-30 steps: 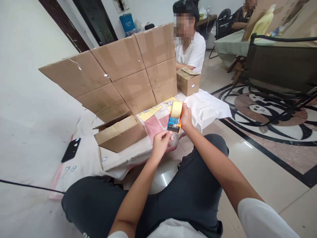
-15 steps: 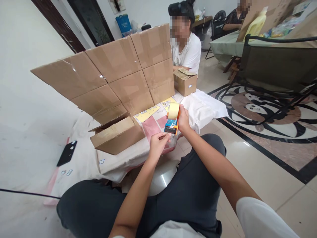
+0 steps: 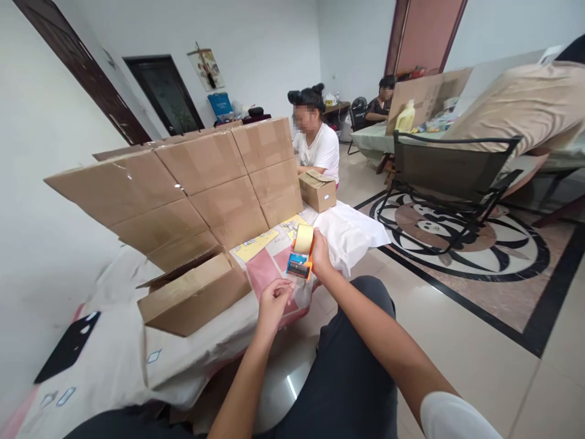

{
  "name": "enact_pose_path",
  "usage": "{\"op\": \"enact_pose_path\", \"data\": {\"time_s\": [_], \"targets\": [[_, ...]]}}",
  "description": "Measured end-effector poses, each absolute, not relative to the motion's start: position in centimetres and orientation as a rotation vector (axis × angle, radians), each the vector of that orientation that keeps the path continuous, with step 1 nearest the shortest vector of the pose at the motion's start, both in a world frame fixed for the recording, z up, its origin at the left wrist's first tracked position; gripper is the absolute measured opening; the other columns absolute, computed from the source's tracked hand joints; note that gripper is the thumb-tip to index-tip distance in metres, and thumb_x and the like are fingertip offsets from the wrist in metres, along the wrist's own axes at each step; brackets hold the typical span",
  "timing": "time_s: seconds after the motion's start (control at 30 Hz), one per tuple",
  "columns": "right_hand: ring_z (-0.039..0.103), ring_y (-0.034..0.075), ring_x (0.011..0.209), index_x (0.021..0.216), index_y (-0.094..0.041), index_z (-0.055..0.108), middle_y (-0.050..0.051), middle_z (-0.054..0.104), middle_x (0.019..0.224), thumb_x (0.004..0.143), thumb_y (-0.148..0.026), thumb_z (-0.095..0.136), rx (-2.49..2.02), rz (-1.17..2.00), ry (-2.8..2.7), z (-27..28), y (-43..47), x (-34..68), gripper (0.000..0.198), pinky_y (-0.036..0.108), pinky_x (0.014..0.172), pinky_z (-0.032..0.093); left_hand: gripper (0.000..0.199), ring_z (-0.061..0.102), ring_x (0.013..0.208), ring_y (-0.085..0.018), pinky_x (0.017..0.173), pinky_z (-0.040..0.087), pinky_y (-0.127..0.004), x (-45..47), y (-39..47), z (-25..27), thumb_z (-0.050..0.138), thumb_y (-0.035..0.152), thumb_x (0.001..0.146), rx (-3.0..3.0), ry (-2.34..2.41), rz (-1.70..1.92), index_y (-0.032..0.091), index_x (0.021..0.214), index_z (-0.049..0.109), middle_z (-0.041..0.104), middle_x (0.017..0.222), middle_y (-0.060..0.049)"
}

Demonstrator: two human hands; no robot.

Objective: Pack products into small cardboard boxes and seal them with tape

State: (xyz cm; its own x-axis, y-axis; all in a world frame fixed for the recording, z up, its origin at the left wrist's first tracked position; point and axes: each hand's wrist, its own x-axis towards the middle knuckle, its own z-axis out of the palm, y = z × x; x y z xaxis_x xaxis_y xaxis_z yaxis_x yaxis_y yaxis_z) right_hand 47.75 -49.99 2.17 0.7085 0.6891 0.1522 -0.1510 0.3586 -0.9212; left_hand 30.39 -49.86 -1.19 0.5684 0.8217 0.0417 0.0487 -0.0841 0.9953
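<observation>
My right hand (image 3: pixel 322 255) is wrapped round the orange and blue packing tape dispenser (image 3: pixel 298 266), which carries a thick yellowish roll of tape (image 3: pixel 303 239). The dispenser's dark cutting edge faces down toward my other hand. Just below and left of it, my left hand (image 3: pixel 274 300) is closed in a pinch at the loose end of clear tape (image 3: pixel 299 284). The tape is hard to see against the cloth. To the left, an open cardboard box (image 3: pixel 196 299) lies on the cloth-covered table (image 3: pixel 205 341), its flap raised.
Behind the box stands a wall of cardboard boxes (image 3: pixel 219 183). A small box (image 3: pixel 319 194) sits at the table's far end, near a person in a white shirt (image 3: pixel 325 146). A black flat object (image 3: pixel 68 347) lies at left. A folding chair (image 3: pixel 443 177) stands at right.
My left hand has drawn slightly down and away from the dispenser. The dispenser stays in my right hand. My view has tilted up and turned to the right.
</observation>
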Motion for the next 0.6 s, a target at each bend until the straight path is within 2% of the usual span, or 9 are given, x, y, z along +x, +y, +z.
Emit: {"op": "enact_pose_path", "data": {"time_s": [0.1, 0.17, 0.27, 0.33, 0.4, 0.5, 0.6], "targets": [[0.069, 0.025, 0.060, 0.091, -0.021, 0.056, 0.005, 0.068, 0.065, 0.085, -0.075, 0.037, -0.944, 0.673, -0.376, 2.8, -50.1, 48.3, 0.058, 0.038, 0.056, 0.059, 0.044, 0.047, 0.048, -0.013, 0.052, 0.037, -0.026, 29.9, -49.8, -1.5, 0.078, 0.058, 0.067, 1.549, 0.758, 0.802, 0.017, 0.081, 0.073, 0.052, 0.049, 0.004], [0.069, 0.026, 0.057, 0.090, -0.021, 0.058, 0.006, 0.067, 0.061, 0.086, -0.072, 0.038, -0.913, 0.709, -0.347, 3.1, -50.4, 48.8, 0.055, 0.039, 0.055, 0.060, 0.044, 0.053, 0.054, -0.015, 0.055, 0.040, -0.026, 29.6, -49.8, -1.5, 0.079, 0.057, 0.067, 1.562, 0.752, 0.837, 0.018, 0.085, 0.073, 0.059, 0.057, 0.001], [0.069, 0.027, 0.058, 0.091, -0.020, 0.060, 0.006, 0.067, 0.060, 0.087, -0.071, 0.039, -0.900, 0.721, -0.345, 3.3, -50.8, 49.1, 0.055, 0.040, 0.055, 0.060, 0.044, 0.063, 0.075, -0.019, 0.066, 0.046, -0.028, 29.6, -49.8, -1.1, 0.081, 0.052, 0.065, 1.588, 0.719, 0.874, 0.019, 0.093, 0.073, 0.072, 0.086, -0.006], [0.069, 0.027, 0.058, 0.093, -0.019, 0.060, 0.007, 0.068, 0.061, 0.086, -0.073, 0.040, -0.910, 0.705, -0.368, 3.2, -50.9, 49.0, 0.058, 0.040, 0.055, 0.059, 0.041, 0.066, 0.090, -0.021, 0.077, 0.048, -0.029, 29.9, -49.8, -0.7, 0.081, 0.047, 0.066, 1.614, 0.670, 0.861, 0.020, 0.096, 0.073, 0.074, 0.101, -0.008], [0.070, 0.027, 0.061, 0.095, -0.020, 0.060, 0.006, 0.069, 0.063, 0.085, -0.076, 0.039, -0.942, 0.677, -0.401, 3.0, -50.8, 48.6, 0.061, 0.041, 0.056, 0.060, 0.034, 0.066, 0.094, -0.022, 0.083, 0.047, -0.030, 30.4, -50.0, -0.5, 0.080, 0.042, 0.070, 1.638, 0.627, 0.831, 0.020, 0.094, 0.073, 0.074, 0.098, -0.008], [0.071, 0.027, 0.066, 0.096, -0.020, 0.058, 0.006, 0.069, 0.066, 0.085, -0.077, 0.038, -0.982, 0.667, -0.424, 2.7, -50.6, 48.2, 0.061, 0.040, 0.058, 0.061, 0.024, 0.063, 0.078, -0.018, 0.074, 0.044, -0.028, 31.0, -50.2, -0.4, 0.078, 0.040, 0.072, 1.646, 0.621, 0.836, 0.019, 0.082, 0.070, 0.070, 0.079, -0.003], [0.072, 0.026, 0.068, 0.092, -0.021, 0.058, 0.006, 0.069, 0.067, 0.087, -0.072, 0.040, -0.966, 0.702, -0.420, 2.7, -50.5, 48.1, 0.054, 0.039, 0.061, 0.062, 0.028, 0.057, 0.070, -0.016, 0.069, 0.042, -0.028, 31.2, -50.4, -0.5, 0.076, 0.041, 0.074, 1.628, 0.620, 0.884, 0.019, 0.066, 0.061, 0.062, 0.069, 0.000]]}}
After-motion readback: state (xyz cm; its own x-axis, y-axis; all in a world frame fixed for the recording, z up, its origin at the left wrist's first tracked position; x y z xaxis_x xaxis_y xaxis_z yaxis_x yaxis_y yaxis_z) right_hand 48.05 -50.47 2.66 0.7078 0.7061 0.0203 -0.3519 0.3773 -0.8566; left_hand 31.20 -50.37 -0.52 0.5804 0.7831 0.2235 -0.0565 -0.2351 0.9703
